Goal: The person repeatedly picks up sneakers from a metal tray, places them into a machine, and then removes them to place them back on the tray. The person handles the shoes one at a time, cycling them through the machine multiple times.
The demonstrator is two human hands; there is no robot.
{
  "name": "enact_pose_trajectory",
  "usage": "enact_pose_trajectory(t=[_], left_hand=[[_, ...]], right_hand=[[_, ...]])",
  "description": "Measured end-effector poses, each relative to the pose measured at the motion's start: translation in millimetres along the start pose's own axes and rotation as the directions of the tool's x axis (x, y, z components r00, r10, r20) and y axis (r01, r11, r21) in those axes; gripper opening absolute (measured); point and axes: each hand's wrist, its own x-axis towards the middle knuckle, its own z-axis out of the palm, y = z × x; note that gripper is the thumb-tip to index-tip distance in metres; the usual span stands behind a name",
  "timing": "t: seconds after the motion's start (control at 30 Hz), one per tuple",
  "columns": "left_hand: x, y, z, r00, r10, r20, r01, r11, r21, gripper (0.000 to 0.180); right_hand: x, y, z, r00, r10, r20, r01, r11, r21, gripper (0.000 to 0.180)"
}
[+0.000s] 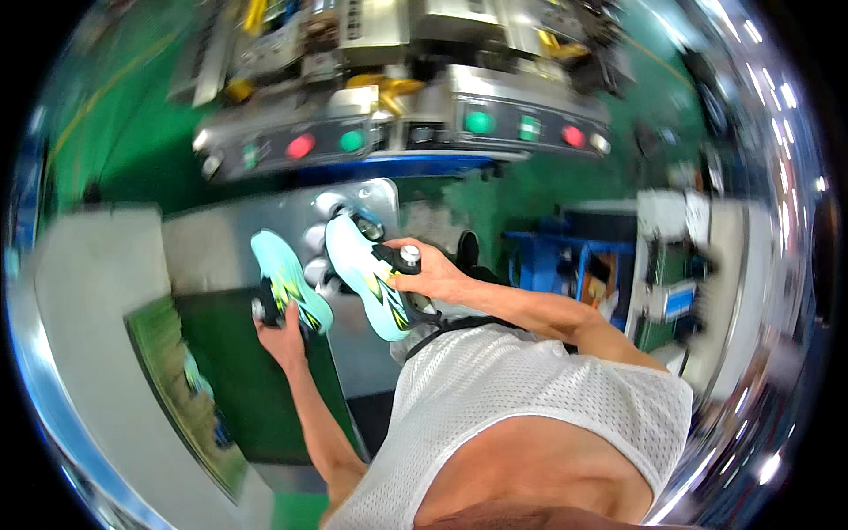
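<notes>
My left hand is closed around the middle of a mint-green sports shoe with yellow and black markings. A black part with a silver knob sticks out beside its fingers. Closer to my body, my right hand grips a second mint-green shoe, its sole side seemingly turned up toward me. Another silver knob on a black piece shows at that hand's fingers. Both shoes are tilted, toes pointing away, side by side and apart. They hang above a grey metal surface.
Ahead stands a machine with a control panel bearing red and green buttons. Rounded silver pieces sit just beyond the shoes. A pale cabinet with a green panel is at left. A blue cart and shelving stand at right.
</notes>
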Motion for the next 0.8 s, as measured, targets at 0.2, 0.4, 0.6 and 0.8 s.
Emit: enact_pose_trajectory(t=[0.2,0.4,0.6,0.8], left_hand=[[-38,92,10,0.907,0.085,0.413,-0.105,0.994,0.026,0.061],[3,148,9,0.374,0.250,0.893,-0.056,0.967,-0.247,0.049],[-17,334,-30,-0.018,0.368,0.930,-0.186,0.912,-0.365,0.042],[-192,403,210,-0.256,0.317,0.913,-0.649,0.643,-0.406,0.054]], right_hand=[[-80,-20,36,0.882,-0.167,-0.441,0.232,0.968,0.097,0.061],[-165,-48,123,0.325,-0.181,-0.928,0.477,0.879,-0.004,0.061],[-284,-127,206,-0.257,-0.134,-0.957,0.387,0.893,-0.229,0.061],[-407,-74,32,-0.442,0.133,-0.887,-0.110,0.973,0.201,0.073]])
